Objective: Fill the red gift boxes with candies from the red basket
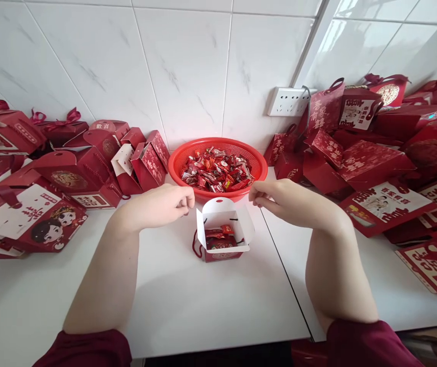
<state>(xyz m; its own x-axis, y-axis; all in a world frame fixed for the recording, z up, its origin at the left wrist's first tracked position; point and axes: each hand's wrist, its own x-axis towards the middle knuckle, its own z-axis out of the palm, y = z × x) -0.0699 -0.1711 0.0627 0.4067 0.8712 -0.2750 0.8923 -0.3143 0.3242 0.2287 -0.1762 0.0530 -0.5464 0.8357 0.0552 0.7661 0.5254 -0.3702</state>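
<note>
Your left hand [170,204]: fingers loosely curled, nothing seen in them; whether the tips meet cannot be told. Your right hand [277,199]: likewise curled, no item visible, closure uncertain.

Between and slightly nearer you than both hands: one small dark-red cardboard box with white lining [224,256], upright, flaps raised, apparently untouched. Its contents: shiny red-wrapped sweets [226,230]. Beside its left wall, below your left fingers: one dark-red twisted cord handle [195,247].

Handling notes: the work seems to be at the flaps. Bring your hands in evenly, take thin card by its edges, press lightly, keep the cord outside and the sweets below the rim.

Just beyond your hands: one round red perforated plastic basket [258,160], holding assorted wrapped sweets [218,173].

Outward from your left hand: red printed gift boxes [75,171]. Outward from your right: a heap of red card boxes [375,163]. Beneath all: white tabletop [203,306].
</note>
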